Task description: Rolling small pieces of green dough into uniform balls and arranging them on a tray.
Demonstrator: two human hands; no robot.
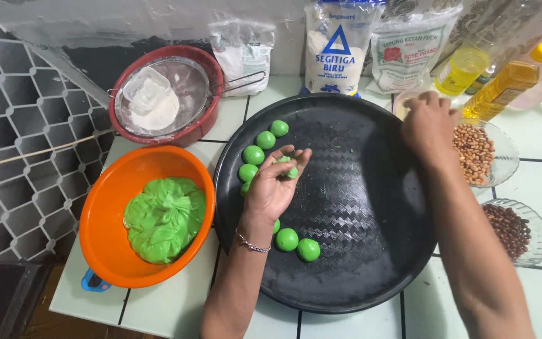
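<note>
Green dough ball (pixel 288 169) looks soft and light, easily dented; left hand (pixel 271 188) cradles it on cupped fingertips, while right hand (pixel 428 122) reaches away, its grip hidden.

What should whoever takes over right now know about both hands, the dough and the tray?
Left hand: palm up over the black tray, a small green dough piece in its fingers.
Right hand: reaching to the tray's far right edge, by the bowl of peanuts; whether it holds anything cannot be seen.
Done: several green balls line the tray's left side.
Left: a big lump of green dough sits in the orange bowl.
</note>
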